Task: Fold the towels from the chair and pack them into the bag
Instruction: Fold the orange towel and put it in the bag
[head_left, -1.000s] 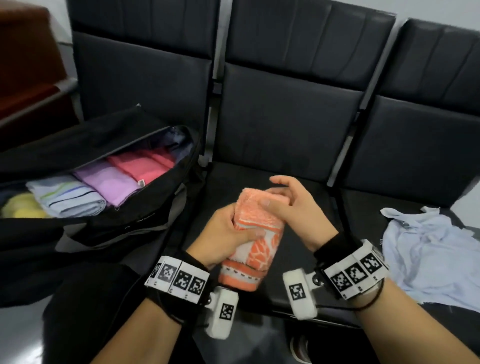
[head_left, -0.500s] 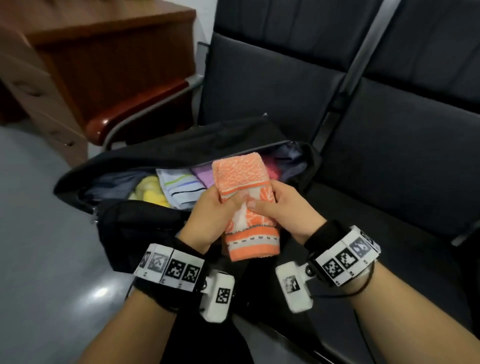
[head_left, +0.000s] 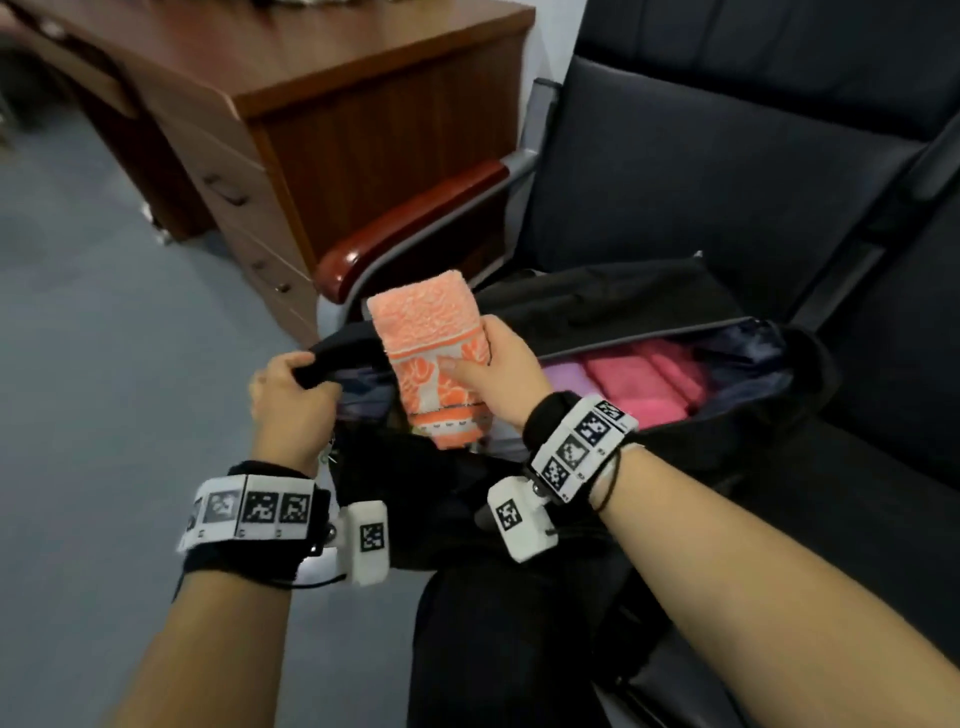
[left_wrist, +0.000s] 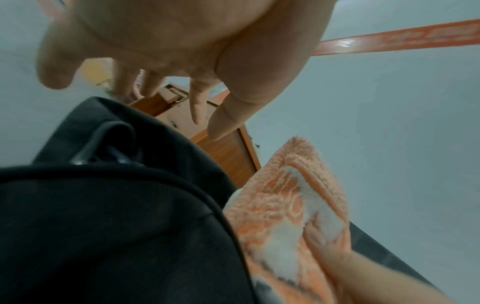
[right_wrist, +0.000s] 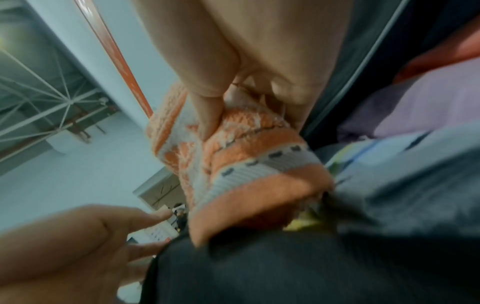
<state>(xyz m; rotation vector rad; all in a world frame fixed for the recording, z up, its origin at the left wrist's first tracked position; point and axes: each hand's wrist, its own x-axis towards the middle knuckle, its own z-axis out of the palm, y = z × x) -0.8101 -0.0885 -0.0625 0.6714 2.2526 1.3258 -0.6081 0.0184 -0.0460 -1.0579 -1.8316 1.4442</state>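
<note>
A folded orange patterned towel (head_left: 426, 332) (left_wrist: 280, 205) (right_wrist: 233, 156) stands upright over the left end of the open black bag (head_left: 597, 306) (right_wrist: 259, 267). My right hand (head_left: 483, 358) (right_wrist: 233, 82) alone grips it, thumb on the front and fingers behind. My left hand (head_left: 291, 384) (left_wrist: 168, 41) holds the bag's left rim, its fingers hooked over the black fabric. Inside the bag lie folded pink towels (head_left: 639, 384), a purple one (head_left: 563, 379) (right_wrist: 415, 107), a striped one (right_wrist: 389, 164) and something yellow (right_wrist: 303, 222).
The bag sits on the leftmost dark chair seat (head_left: 701, 182), beside a red-brown armrest (head_left: 405, 228). A wooden desk with drawers (head_left: 311, 104) stands behind and left of it. Grey floor (head_left: 104, 312) lies to the left. My dark-trousered leg (head_left: 493, 649) is below the bag.
Both hands held the towel over the middle seat, then carried it left to the bag. My left hand has let go of it and taken the bag's rim.
</note>
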